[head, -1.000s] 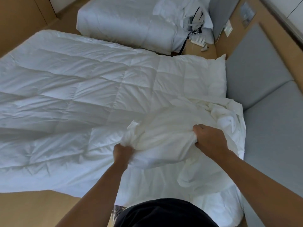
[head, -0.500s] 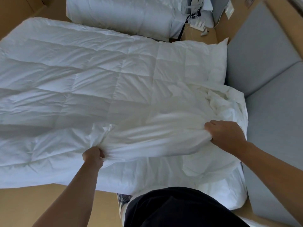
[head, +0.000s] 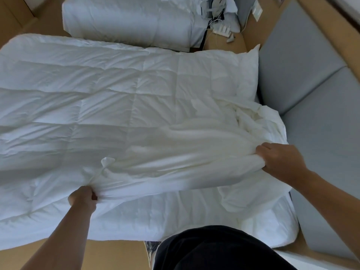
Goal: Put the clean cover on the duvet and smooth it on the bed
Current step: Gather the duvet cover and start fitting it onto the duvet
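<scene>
A white quilted duvet [head: 97, 90] lies spread flat over the bed, filling the left and middle of the view. On its near right part lies the clean cover [head: 185, 151], a smooth off-white sheet, bunched and wrinkled toward the right. My left hand [head: 83, 197] grips the cover's near left edge in a fist. My right hand [head: 280, 160] grips a gathered fold of the cover at the right. The cover is stretched taut between the two hands.
A grey padded headboard [head: 311, 84] runs along the right side. A second bed with white bedding [head: 126, 18] stands at the back. White chargers and cables [head: 222, 30] lie on a wooden stand between the beds. Wooden floor [head: 109, 254] shows near my feet.
My hands have pulled apart, left hand going left and right hand going right. The cover, bunched between them before, is now spread wider and tighter across the duvet.
</scene>
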Available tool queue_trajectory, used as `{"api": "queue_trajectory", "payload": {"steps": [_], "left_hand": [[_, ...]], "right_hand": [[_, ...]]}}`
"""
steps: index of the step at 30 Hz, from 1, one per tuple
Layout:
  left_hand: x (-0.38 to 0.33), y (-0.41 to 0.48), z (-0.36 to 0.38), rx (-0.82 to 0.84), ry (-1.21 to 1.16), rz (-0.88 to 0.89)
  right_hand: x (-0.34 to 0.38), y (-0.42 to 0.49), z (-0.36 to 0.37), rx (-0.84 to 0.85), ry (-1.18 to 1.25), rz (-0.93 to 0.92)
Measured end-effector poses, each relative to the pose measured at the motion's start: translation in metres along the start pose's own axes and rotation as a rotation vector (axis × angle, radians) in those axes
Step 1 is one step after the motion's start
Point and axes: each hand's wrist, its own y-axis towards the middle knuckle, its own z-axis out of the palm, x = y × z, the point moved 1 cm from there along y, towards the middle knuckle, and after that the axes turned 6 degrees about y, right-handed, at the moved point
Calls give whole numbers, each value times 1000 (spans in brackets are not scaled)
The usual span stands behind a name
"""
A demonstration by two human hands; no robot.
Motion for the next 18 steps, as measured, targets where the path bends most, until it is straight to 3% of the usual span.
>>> {"api": "queue_trajectory", "payload": {"steps": [3, 6, 8, 10, 14, 16, 18], "left_hand": [[-7, -6, 3, 168, 6, 41], [-33, -30, 8, 537, 10, 100], [-54, -44, 16, 592, 158, 176], [-70, -51, 29, 547, 472, 350], [-80, -60, 59, 257, 1019, 860], [-82, -60, 58, 139, 981, 924], [-77, -49, 53, 98, 844, 850]], "right_hand": [[6, 6, 0, -45, 35, 57], [6, 10, -5, -72, 46, 65], [7, 14, -8, -72, 54, 59], [8, 16, -9, -75, 49, 64], [8, 15, -5, -47, 54, 125], [7, 12, -1, -34, 42, 164], [8, 10, 1, -27, 36, 183]]}}
